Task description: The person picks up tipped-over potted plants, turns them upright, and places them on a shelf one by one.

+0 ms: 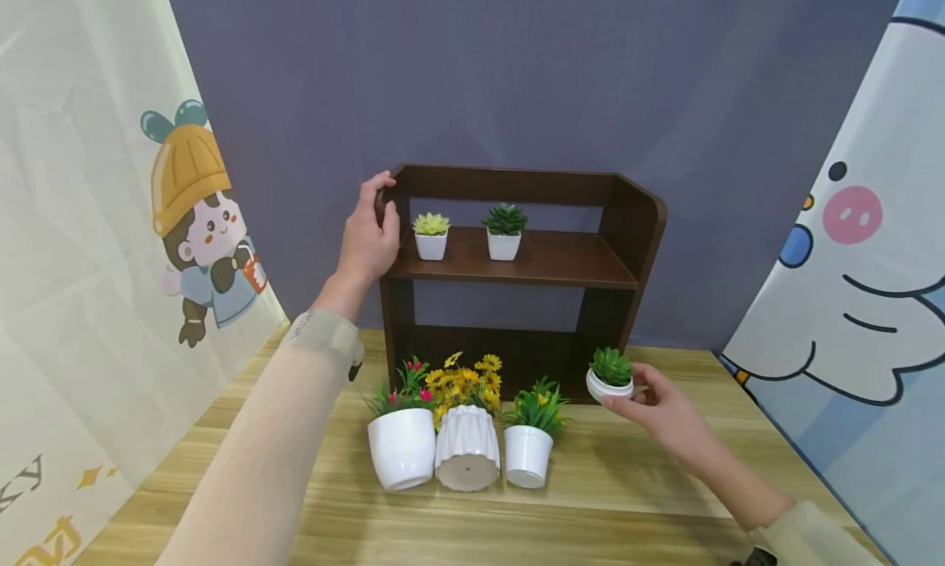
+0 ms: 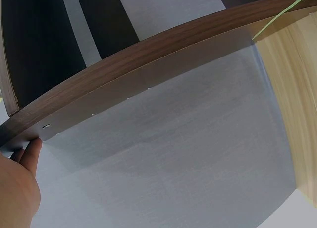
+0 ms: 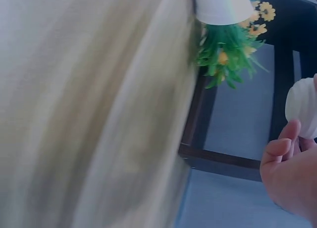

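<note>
A dark brown two-tier wooden shelf [image 1: 546, 262] stands at the back of a light wood table [image 1: 635, 484]. My left hand [image 1: 369, 234] grips the shelf's upper left side panel; in the left wrist view the hand [image 2: 20, 183] shows at the panel's edge [image 2: 124, 64]. My right hand [image 1: 653, 406] holds a small round white pot with a green succulent [image 1: 609, 374] just above the table, by the shelf's lower right corner. In the right wrist view the fingers [image 3: 282, 148] curl by the white pot [image 3: 303, 106]. Two small succulents in square white pots [image 1: 431, 236] [image 1: 504, 231] sit on the upper shelf.
Three white pots stand in a row before the shelf: one with pink flowers [image 1: 402, 439], a ribbed one with yellow flowers [image 1: 467, 443], a small one with green leaves [image 1: 529, 447]. Cartoon curtains hang at left [image 1: 111, 246] and right [image 1: 849, 287]; a grey wall lies behind.
</note>
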